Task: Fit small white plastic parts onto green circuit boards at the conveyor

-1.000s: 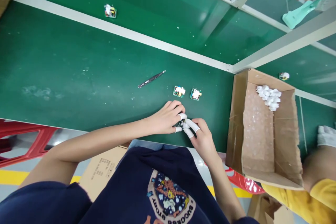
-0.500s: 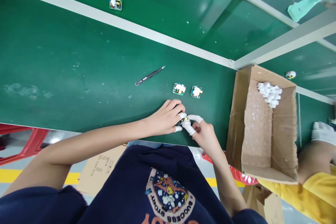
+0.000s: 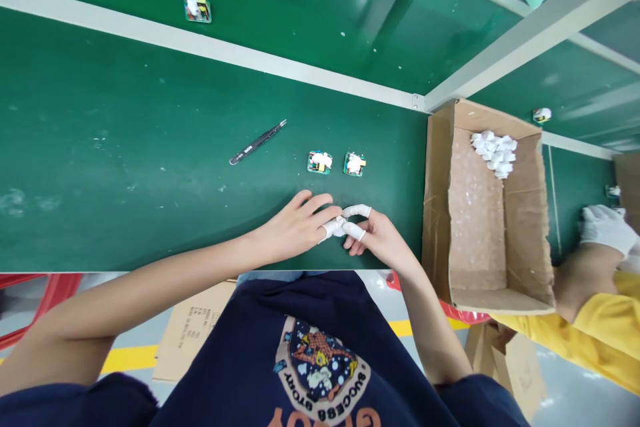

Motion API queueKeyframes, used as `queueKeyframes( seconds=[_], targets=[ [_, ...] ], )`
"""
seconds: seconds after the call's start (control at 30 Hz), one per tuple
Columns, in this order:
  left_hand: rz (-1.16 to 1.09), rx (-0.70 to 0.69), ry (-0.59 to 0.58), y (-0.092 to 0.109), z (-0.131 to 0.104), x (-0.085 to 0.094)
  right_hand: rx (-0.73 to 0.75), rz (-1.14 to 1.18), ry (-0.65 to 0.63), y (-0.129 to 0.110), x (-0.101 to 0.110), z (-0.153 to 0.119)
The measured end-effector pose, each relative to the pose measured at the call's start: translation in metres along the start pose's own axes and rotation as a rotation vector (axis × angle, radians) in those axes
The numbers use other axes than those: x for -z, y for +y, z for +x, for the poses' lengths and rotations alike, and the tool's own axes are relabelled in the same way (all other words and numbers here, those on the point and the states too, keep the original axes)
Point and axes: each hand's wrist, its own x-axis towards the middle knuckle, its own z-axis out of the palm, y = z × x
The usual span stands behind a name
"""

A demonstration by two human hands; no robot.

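Note:
At the front edge of the bench, my left hand [image 3: 295, 227] and my right hand [image 3: 383, 235] meet fingertip to fingertip, white covers on thumbs and forefingers. Pinched between them is a small circuit board [image 3: 339, 226]; only a crumpled white part of it shows, and the fingers hide the rest. Both hands are closed on it. Just beyond lie a circuit board with a white lump and yellow part [image 3: 319, 162] and a similar board [image 3: 354, 164] to its right. Black tweezers [image 3: 257, 142] rest farther left, touched by neither hand.
An open cardboard box [image 3: 477, 233] with crumpled white pieces [image 3: 495, 152] stands at the right. A white rail [image 3: 210, 48] runs along the back, with another board [image 3: 197, 7] behind it. Past the box is a co-worker's gloved hand [image 3: 607, 230].
The view has shifted, so the bench things sit farther left and slightly higher. Between my fingers the board has turned; its yellow part, visible before, is now hidden.

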Motion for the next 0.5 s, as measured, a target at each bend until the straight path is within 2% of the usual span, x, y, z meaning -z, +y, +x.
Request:
queueKeyframes(
  seconds=[0.2,0.37,0.43,0.5],
  targets=[
    [-0.261,0.234,-0.039,-0.006,0.003,-0.003,-0.002,-0.008,0.026,0.0,-0.003,0.003],
    [-0.226,0.221,-0.048,-0.006,0.004,-0.005,0.028,-0.037,-0.019,0.0,-0.004,0.005],
    [-0.187,0.21,-0.015,-0.007,0.003,-0.006,0.029,-0.152,0.033,-0.005,-0.01,0.006],
    [-0.148,0.195,0.024,-0.01,0.002,-0.008,0.051,-0.362,0.15,-0.011,-0.015,0.008]
  ],
)
